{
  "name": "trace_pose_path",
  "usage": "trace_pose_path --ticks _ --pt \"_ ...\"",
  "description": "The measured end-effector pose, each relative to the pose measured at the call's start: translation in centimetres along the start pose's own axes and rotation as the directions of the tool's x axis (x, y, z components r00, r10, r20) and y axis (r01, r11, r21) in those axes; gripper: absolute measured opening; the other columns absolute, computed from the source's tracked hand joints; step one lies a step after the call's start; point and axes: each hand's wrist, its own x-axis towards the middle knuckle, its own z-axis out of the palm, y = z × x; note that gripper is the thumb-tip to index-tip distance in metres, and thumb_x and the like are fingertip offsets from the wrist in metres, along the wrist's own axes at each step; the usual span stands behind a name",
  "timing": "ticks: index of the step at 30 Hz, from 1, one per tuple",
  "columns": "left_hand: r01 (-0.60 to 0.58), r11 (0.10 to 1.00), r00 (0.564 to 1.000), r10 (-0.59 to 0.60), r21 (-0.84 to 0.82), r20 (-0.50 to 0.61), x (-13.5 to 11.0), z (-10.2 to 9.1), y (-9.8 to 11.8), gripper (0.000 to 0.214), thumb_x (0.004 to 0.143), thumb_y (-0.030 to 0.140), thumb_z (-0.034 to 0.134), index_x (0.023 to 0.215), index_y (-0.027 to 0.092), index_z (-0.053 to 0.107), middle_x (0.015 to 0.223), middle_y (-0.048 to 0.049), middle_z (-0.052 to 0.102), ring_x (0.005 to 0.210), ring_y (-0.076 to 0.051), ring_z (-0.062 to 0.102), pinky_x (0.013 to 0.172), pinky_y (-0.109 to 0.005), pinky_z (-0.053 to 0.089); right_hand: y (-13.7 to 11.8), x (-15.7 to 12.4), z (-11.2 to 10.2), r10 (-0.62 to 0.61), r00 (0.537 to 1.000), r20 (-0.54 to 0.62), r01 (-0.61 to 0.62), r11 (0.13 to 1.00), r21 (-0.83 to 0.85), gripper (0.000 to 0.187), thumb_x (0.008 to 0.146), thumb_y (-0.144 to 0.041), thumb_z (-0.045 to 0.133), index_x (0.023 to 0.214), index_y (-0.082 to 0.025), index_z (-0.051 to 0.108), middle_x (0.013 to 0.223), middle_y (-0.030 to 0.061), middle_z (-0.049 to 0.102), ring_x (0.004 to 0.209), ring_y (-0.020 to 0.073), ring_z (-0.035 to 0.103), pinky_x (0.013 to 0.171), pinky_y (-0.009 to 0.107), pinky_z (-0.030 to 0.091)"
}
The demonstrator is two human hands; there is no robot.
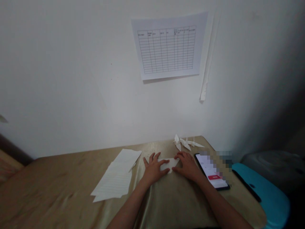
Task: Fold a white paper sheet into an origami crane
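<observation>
A small folded white paper [169,163] lies flat on the tan table [59,184]. My left hand [153,168] presses on its left part with fingers spread. On the paper's right edge rests my right hand [188,165], fingertips touching it. Neither hand lifts the paper. Several finished white paper cranes [184,143] sit just beyond my hands, close to the wall.
A stack of white sheets [118,178] lies to the left of my hands. A phone [212,171] with a lit screen lies right of my right hand. A teal stool [262,190] stands past the table's right edge. A printed grid sheet [168,46] hangs on the wall.
</observation>
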Motion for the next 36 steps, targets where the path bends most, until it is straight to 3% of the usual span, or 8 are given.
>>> trace_pose_path --ticks 14,29,36 --pt "0.012 1.0 0.999 -0.012 0.011 0.032 0.0 -0.4 0.2 0.045 0.084 0.062 0.067 0.129 0.054 0.064 0.164 -0.0002 0.038 0.155 -0.04 0.02 0.114 -0.081 0.001 1.2 0.9 0.1 -0.016 0.999 -0.051 0.013 0.998 -0.057 0.026 0.085 -0.024 0.064 0.109 -0.029 0.07 0.129 0.0044 0.062 0.128 0.0262 0.052 0.109 0.044 0.036" --pt "-0.012 1.0 1.0 0.012 -0.01 -0.017 -0.1 0.0 0.0 0.044 0.083 0.058 0.071 0.126 0.051 0.066 0.162 -0.0017 0.04 0.154 -0.041 0.022 0.113 -0.082 -0.001 1.6 2.1 -0.5 0.012 0.998 -0.062 -0.016 0.998 -0.064 0.032 0.086 -0.008 0.051 0.096 -0.028 0.074 0.12 0.0033 0.066 0.123 0.0229 0.054 0.101 0.039 0.038" --pt "-0.064 0.998 0.997 0.064 -0.001 -0.032 -0.3 0.3 0.4 0.068 0.071 0.072 0.074 0.131 0.042 0.066 0.16 -0.009 0.042 0.152 -0.042 0.024 0.115 -0.08 -0.006 1.8 2.1 -0.3 0.013 0.998 -0.065 -0.017 0.998 -0.06 0.034 0.086 -0.007 0.049 0.097 -0.027 0.074 0.12 0.0035 0.065 0.123 0.0219 0.054 0.1 0.037 0.038"
